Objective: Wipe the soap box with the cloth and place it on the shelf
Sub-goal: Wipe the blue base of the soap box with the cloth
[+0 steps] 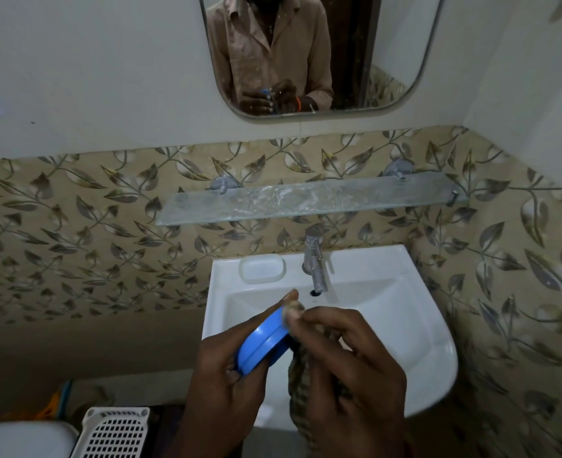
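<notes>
I am holding the blue soap box [262, 342] in my left hand [227, 385], fingers curled round its edges, tilted so one end is pointing toward one o'clock, over the near rim of the sink [421, 328]. At three o'clock from it my right hand [349, 368] is gripping the bunched cloth [301, 368] and pressing a fold against the box's far end, so I am judging that the wiping step is under way. The glass shelf [306, 201] is sitting at twelve o'clock, above the tap [316, 259], bare and streaked. The next move is calling for finishing the rub, then lifting the box up and forward and setting it flat on the glass.
</notes>
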